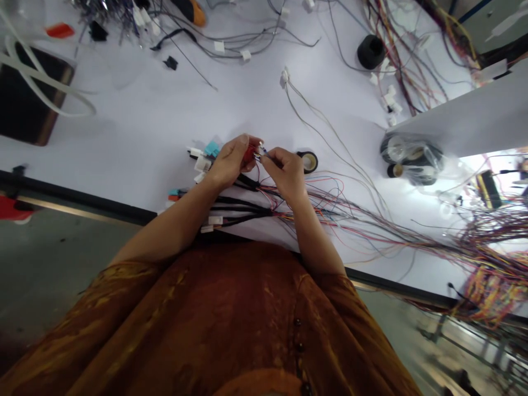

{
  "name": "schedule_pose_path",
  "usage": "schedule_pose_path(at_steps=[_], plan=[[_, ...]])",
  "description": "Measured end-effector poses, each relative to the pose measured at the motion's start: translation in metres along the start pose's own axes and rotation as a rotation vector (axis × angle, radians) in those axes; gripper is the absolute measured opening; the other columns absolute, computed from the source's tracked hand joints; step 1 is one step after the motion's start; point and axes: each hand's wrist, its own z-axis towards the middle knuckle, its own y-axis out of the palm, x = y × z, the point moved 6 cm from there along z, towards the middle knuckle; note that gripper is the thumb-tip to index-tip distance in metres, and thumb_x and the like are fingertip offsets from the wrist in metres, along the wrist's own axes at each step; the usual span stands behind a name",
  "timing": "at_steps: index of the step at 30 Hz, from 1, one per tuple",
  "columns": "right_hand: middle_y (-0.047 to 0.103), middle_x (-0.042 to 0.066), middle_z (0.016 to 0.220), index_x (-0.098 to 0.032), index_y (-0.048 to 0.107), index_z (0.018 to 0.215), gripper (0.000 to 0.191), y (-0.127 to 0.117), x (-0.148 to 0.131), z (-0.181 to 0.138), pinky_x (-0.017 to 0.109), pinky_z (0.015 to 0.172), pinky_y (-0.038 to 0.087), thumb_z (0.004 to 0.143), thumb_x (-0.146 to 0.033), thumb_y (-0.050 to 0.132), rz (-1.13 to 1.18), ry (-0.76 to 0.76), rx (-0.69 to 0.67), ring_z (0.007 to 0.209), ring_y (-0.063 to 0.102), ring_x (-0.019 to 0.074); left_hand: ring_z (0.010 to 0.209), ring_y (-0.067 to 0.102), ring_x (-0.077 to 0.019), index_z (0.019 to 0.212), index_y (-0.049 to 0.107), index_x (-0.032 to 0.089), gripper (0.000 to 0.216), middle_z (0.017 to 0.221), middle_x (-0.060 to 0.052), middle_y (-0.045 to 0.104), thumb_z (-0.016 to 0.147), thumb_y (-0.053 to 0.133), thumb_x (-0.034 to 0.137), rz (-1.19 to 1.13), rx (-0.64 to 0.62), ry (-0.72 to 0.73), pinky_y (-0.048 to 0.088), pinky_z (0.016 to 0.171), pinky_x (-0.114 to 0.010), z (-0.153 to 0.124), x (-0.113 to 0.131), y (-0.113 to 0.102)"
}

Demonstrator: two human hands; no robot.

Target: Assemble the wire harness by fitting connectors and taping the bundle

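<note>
My left hand is closed around a small red connector above the table. Close against it, my right hand pinches a thin wire at the connector's face; the wire's tip is too small to make out. Below both hands runs a wire harness with black-sleeved branches. White connectors and a light blue connector on its ends lie left of my left hand. A roll of black tape lies just right of my right hand.
Loose grey wires and a black tape roll lie at the back. Bagged tape rolls sit by a white panel at right. A dark phone-like slab lies left. The table's black front edge passes before me.
</note>
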Motion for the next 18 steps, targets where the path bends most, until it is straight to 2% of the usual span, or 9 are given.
schedule_pose_path(at_steps=[5,8,13,18], plan=[[0.043,-0.005,0.064,-0.021,0.052,0.071,0.025,0.0051,-0.0046,0.0016,0.029,0.066,0.032,0.094,-0.028,0.058,-0.082,-0.084,0.005,0.063,0.038,0.0104,0.049,0.046,-0.0078,0.087,0.064,0.018,0.053,0.065,0.001,0.050,0.091,0.056,0.070,0.047,-0.045,0.027,0.033,0.044,-0.021,-0.0028,-0.0027,0.0024],[0.044,-0.004,0.064,-0.022,0.052,0.074,0.021,0.0080,-0.0029,0.0036,0.029,0.069,0.033,0.093,-0.026,0.060,-0.124,-0.079,0.008,0.067,0.040,0.0116,0.050,0.044,-0.0082,0.085,0.064,0.019,0.055,0.063,0.002,0.047,0.086,0.060,0.074,0.062,-0.076,0.069,0.033,0.045,-0.022,-0.0047,-0.0012,0.0038],[0.050,-0.004,0.070,-0.023,0.051,0.078,0.017,0.0074,0.0011,0.0013,0.029,0.071,0.038,0.093,-0.025,0.058,-0.098,-0.074,0.010,0.069,0.046,0.0120,0.050,0.045,-0.0083,0.087,0.063,0.019,0.053,0.062,0.002,0.047,0.092,0.055,0.071,0.093,-0.035,0.031,0.033,0.045,-0.021,-0.0045,-0.0035,0.0010],[0.051,-0.004,0.069,-0.022,0.051,0.077,0.018,0.0064,0.0023,0.0016,0.029,0.073,0.041,0.093,-0.024,0.057,-0.044,-0.100,0.012,0.069,0.047,0.0115,0.049,0.042,-0.0084,0.084,0.062,0.019,0.052,0.058,0.003,0.043,0.087,0.061,0.071,0.058,-0.082,0.066,0.031,0.045,-0.022,-0.0028,-0.0051,0.0029]])
